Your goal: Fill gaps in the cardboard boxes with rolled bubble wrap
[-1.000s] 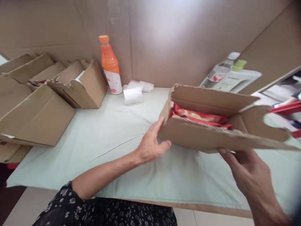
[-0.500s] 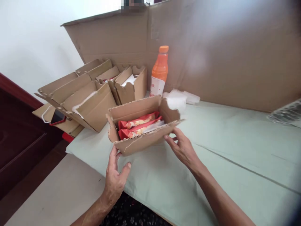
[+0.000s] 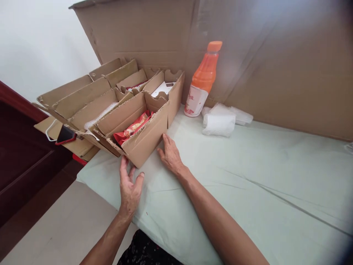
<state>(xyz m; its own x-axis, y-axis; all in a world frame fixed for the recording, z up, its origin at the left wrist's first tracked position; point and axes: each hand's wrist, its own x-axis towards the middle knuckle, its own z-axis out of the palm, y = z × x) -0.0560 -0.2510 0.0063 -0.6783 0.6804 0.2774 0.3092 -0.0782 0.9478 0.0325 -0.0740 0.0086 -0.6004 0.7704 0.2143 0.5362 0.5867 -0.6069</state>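
Note:
A cardboard box with an open top stands against a row of similar boxes, and red snack packets lie inside it. My left hand is at its near left corner; the fingertips touch the lower edge while the thumb stands apart, so the hand is open. At the front wall's far right end, my right hand rests low beside the box with fingers stretched out, the fingertips touching or very near the cardboard. Neither hand wraps around the box.
Behind are more cardboard boxes, some holding white items. An orange-capped bottle leans near the tall cardboard panel. White wrapped rolls lie beside it on the pale green cloth. A dark phone-like object sits at left.
The box has moved left and back, turned, and come up against the other boxes. Both hands moved along with it. My view has shifted a little too.

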